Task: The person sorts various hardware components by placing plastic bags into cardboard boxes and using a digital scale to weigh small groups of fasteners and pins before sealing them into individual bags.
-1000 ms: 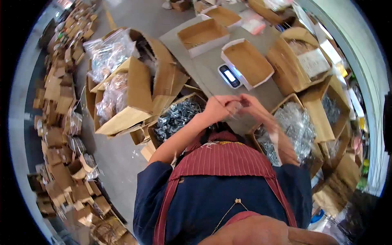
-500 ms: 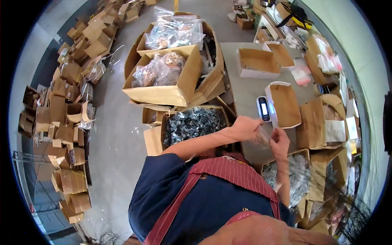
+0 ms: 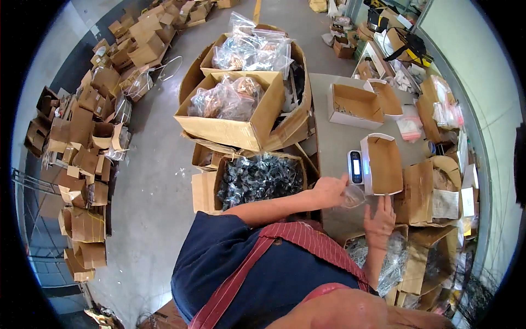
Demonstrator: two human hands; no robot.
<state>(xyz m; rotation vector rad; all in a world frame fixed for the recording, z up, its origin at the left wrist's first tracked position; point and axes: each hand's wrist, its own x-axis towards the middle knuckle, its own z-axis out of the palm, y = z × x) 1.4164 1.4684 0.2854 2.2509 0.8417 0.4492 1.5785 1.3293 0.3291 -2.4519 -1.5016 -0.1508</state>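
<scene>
My left hand [image 3: 330,192] is closed on the edge of a small clear plastic bag [image 3: 353,197], which hangs over the grey table at its fingertips. Beside the bag, my right hand [image 3: 379,223] has its fingers stretched out, the tips at the near edge of a shallow open cardboard box [image 3: 382,167] with white outer sides. That box looks bare inside. Against its left side stands a small weighing scale [image 3: 355,166] with a lit display. Whatever the bag contains is too small to make out.
Two more open boxes [image 3: 356,104] stand farther back on the table [image 3: 331,142]. To the left are a carton of dark small parts [image 3: 262,178] and cartons of bagged parts [image 3: 227,101]. A carton of clear bags [image 3: 378,257] sits near my right forearm. Cardboard boxes [image 3: 87,181] line the far left.
My right hand has let go of the plastic bag, opened, and come to the box's near edge. The left hand keeps the bag. The whole view has shifted slightly.
</scene>
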